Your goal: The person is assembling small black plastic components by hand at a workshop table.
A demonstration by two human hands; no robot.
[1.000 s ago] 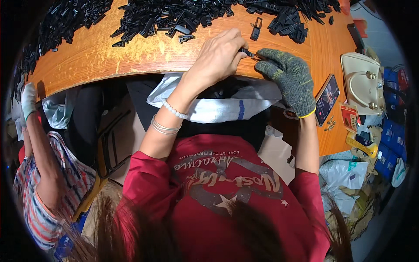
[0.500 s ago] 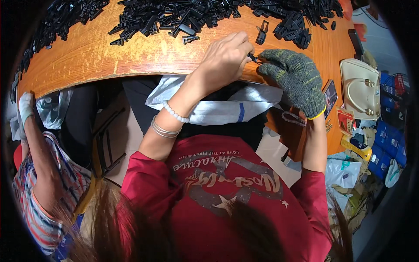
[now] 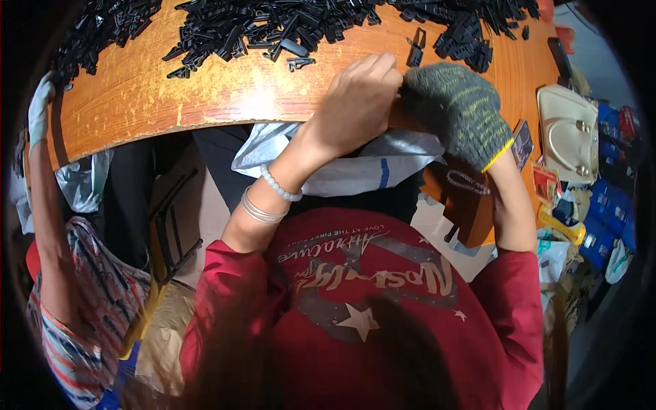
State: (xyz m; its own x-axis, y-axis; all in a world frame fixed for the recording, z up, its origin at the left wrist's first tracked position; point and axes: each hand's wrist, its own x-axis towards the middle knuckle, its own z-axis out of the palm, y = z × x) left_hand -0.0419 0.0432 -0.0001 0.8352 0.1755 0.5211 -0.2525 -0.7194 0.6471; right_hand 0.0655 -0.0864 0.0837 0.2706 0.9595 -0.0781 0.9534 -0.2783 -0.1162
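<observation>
Above the table's near edge, my bare left hand, with a bead bracelet and bangles on its wrist, is closed with its knuckles up. Against it presses my right hand in a dark grey knitted glove with a yellow cuff, its fingers curled in. Between the two hands is a small black plastic clip, now hidden by the fingers and seen only in the earlier frame. Just beyond the glove a loose black clip lies on the wooden table. Under my hands a white sack lies over my lap.
Heaps of black plastic clips cover the far side of the table. At the left edge reaches a co-worker's white-gloved hand. To the right are a phone, a cream handbag and blue packages. A bead string lies beside my right wrist.
My right hand has rolled inward over the clip, its elbow swinging out to the right, so the clip no longer shows. The co-worker's gloved hand has moved farther up along the table edge.
</observation>
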